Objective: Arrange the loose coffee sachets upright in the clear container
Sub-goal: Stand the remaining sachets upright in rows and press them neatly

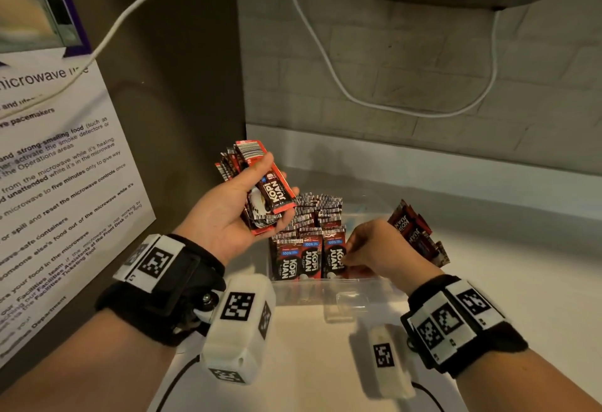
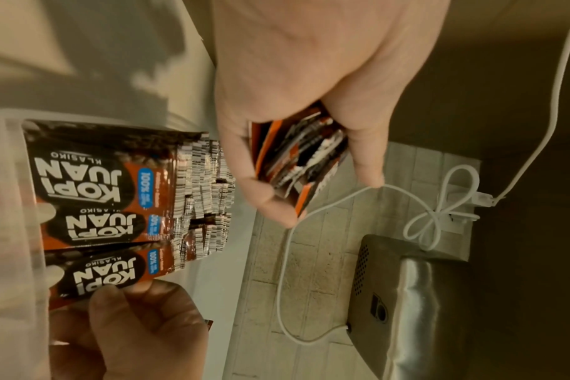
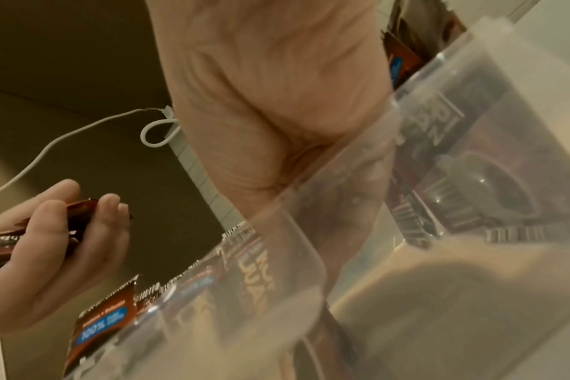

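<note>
Only the head view shows a loose pile of sachets [image 1: 420,235] on the white counter [image 1: 521,265], beside the clear container [image 1: 342,294]. The left wrist view alone catches a steel wall appliance [image 2: 417,303] and its white cable [image 2: 309,213]. The left hand [image 1: 228,212] grips a fanned bundle of Kopi Juan sachets [image 1: 260,183] above the container. The right hand [image 1: 374,248] pinches the frontmost upright sachet [image 1: 334,258] inside, beside the standing rows [image 1: 309,216].
</note>
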### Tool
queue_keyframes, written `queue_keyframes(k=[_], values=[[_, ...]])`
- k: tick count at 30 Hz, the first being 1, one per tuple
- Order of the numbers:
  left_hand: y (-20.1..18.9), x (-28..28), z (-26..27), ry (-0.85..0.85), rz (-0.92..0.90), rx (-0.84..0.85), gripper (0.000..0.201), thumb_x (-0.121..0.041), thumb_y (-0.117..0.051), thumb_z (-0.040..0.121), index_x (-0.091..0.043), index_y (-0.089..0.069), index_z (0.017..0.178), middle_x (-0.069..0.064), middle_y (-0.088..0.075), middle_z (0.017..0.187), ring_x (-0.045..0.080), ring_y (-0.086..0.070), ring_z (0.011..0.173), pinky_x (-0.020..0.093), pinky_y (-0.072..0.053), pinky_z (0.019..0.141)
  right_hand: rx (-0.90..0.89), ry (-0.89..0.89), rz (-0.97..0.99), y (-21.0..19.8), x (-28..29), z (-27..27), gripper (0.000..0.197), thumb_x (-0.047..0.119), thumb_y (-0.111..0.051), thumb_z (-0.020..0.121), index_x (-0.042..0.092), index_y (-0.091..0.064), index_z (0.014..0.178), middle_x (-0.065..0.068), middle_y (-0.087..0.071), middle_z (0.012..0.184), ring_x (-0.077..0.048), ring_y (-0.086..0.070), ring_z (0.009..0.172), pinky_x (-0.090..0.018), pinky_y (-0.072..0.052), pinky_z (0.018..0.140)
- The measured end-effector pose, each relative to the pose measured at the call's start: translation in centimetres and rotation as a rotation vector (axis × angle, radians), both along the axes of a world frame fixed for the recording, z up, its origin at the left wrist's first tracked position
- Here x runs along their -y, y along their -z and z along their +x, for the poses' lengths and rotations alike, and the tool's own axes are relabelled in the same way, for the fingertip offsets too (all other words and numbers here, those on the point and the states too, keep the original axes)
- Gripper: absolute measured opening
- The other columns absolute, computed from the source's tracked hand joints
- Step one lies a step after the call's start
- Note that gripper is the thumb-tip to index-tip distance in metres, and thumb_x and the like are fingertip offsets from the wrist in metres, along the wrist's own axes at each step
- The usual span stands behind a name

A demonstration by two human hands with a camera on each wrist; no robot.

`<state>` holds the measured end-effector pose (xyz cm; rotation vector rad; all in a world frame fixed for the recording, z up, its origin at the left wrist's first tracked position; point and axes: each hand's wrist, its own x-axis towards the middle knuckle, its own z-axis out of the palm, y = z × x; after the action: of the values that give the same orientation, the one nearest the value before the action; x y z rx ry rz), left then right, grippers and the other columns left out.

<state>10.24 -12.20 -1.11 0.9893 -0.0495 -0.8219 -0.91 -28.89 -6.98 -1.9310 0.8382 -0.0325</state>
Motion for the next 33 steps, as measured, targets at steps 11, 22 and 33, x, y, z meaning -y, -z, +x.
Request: queue_keyframes(k=[11, 22, 33], values=[[0.6, 0.4, -0.5, 0.128, 0.046, 0.059, 0.014, -0.012, -0.065, 0.084, -0.008, -0.062, 0.098, 0.017, -0.073, 0.081, 0.026, -0.072, 0.065, 0.034, -0.058, 0.051, 0.075, 0.048, -0.283, -1.5, 0.1, -0.6, 0.009, 0.008, -0.068, 0.084, 0.007, -0.061, 0.078, -0.004, -0.064, 0.068, -0.014, -0.058, 0.056, -0.019, -0.042, 0.048], [1.5, 2.1, -2.4, 0.243, 0.063, 0.181, 0.05, -0.018, -0.074, 0.064, -0.008, -0.067, 0.112, 0.017, -0.073, 0.102, 0.031, -0.072, 0.083, 0.037, -0.058, 0.057, 0.643, 0.014, 0.034, -6.4, -3.4, -0.6, 0.007, 0.005, -0.07, 0.082, 0.002, -0.064, 0.085, -0.005, -0.059, 0.062, 0.0, -0.053, 0.042, -0.01, -0.037, 0.039], [1.1, 2.0, -1.5, 0.177, -0.004, 0.122, 0.031, -0.03, -0.073, 0.068, -0.017, -0.067, 0.096, 0.01, -0.074, 0.096, 0.024, -0.072, 0.077, 0.035, -0.057, 0.053, 0.962, 0.045, 0.102, -6.6, -2.0, -1.4, 0.027, -0.013, -0.067, 0.073, 0.014, -0.068, 0.075, 0.002, -0.069, 0.078, -0.006, -0.06, 0.064, -0.014, -0.046, 0.056]])
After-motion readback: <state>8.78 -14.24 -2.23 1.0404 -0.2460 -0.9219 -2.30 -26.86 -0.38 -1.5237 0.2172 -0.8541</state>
